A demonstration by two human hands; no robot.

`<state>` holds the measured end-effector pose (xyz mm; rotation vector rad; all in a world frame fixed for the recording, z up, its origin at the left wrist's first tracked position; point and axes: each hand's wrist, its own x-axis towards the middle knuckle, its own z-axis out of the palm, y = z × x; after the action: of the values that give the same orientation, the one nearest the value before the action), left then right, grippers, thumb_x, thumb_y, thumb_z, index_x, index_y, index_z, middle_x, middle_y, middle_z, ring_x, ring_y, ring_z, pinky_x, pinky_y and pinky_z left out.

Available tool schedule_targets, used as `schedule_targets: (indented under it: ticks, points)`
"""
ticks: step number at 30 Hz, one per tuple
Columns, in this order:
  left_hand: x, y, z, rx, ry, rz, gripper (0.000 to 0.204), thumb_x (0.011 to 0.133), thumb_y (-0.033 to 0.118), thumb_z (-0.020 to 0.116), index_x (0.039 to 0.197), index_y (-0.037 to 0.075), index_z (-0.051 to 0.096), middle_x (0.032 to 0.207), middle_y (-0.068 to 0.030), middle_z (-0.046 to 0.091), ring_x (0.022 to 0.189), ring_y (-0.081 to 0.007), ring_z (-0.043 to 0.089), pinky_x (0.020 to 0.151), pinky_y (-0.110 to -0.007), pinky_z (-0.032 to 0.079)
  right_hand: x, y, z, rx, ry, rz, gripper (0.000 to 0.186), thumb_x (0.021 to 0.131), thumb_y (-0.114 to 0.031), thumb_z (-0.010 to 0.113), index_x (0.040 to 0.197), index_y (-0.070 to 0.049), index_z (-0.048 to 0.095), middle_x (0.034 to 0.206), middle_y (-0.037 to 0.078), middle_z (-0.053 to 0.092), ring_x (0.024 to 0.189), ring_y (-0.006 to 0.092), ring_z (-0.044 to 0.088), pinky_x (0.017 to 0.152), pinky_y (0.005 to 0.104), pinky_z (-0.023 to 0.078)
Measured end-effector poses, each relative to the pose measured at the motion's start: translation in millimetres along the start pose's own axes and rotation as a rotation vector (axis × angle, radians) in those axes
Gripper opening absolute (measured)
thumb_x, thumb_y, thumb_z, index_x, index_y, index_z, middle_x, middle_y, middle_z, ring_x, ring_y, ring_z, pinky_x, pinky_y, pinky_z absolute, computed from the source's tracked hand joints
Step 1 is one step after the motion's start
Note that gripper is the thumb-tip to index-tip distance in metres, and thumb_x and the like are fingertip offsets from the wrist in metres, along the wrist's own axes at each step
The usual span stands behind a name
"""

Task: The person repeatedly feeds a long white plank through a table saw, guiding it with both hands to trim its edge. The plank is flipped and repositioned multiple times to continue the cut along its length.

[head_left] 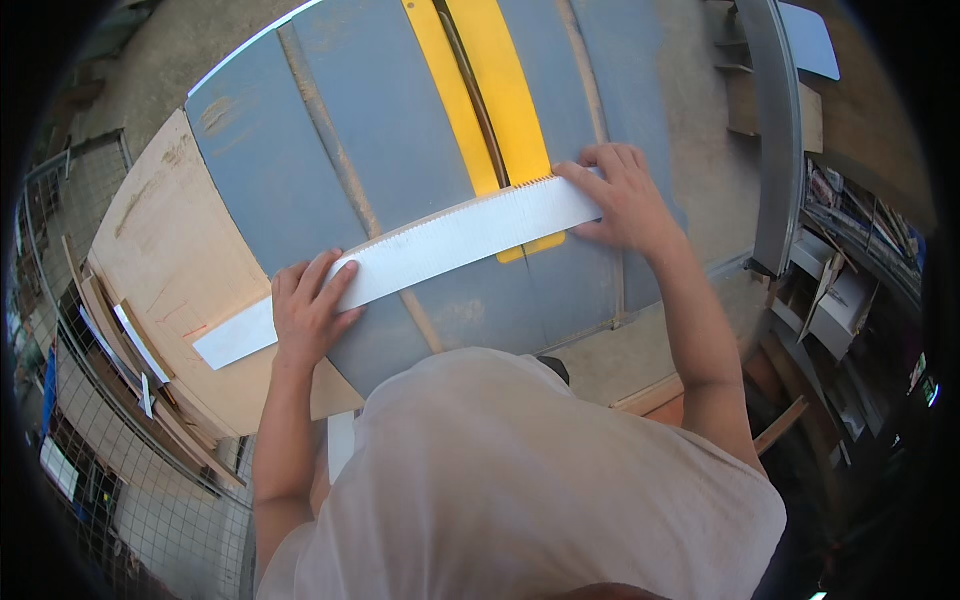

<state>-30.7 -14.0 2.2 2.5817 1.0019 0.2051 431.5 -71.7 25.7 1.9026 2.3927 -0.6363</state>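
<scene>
White strip (450,242) with notched edge, across the worktop (400,120)

In the head view, the strip lies over the slot (472,85) of the yellow plate (515,90), and its left end is above the pale board (150,260). The left hand (312,308) grips it near this end; the right hand (625,200) holds the right end. Fine cuts seem done along much of the far edge. Left of the left hand, none can be made out; whether more cuts are left, one cannot tell.
</scene>
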Motion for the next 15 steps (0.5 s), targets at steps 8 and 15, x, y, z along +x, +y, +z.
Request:
schedule_targets:
  ticks: [8, 15]
  points:
    - [4.3, -0.2, -3.1, -0.024, 0.005, 0.002, 0.076, 0.057, 0.028, 0.091, 0.13, 0.019, 0.07, 0.137, -0.0037, 0.066, 0.104, -0.0305, 0.058, 0.092, -0.045, 0.045, 1.7, 1.4, 0.2, 0.034, 0.003, 0.007, 0.076, 0.068, -0.023, 0.093, 0.138, -0.022, 0.063, 0.127, 0.01, 0.058, 0.125, 0.0306, 0.051, 0.111, 0.0448, 0.038]
    - [4.1, -1.8, -6.3, -0.043, 0.002, -0.007, 0.078, 0.055, 0.026, 0.091, 0.13, 0.019, 0.071, 0.137, -0.0032, 0.066, 0.102, -0.0297, 0.056, 0.092, -0.044, 0.045, 2.6, -1.8, -0.2, 0.032, 0.033, -0.013, 0.075, 0.07, -0.022, 0.094, 0.139, -0.021, 0.064, 0.124, 0.009, 0.057, 0.124, 0.0291, 0.05, 0.11, 0.0425, 0.037]
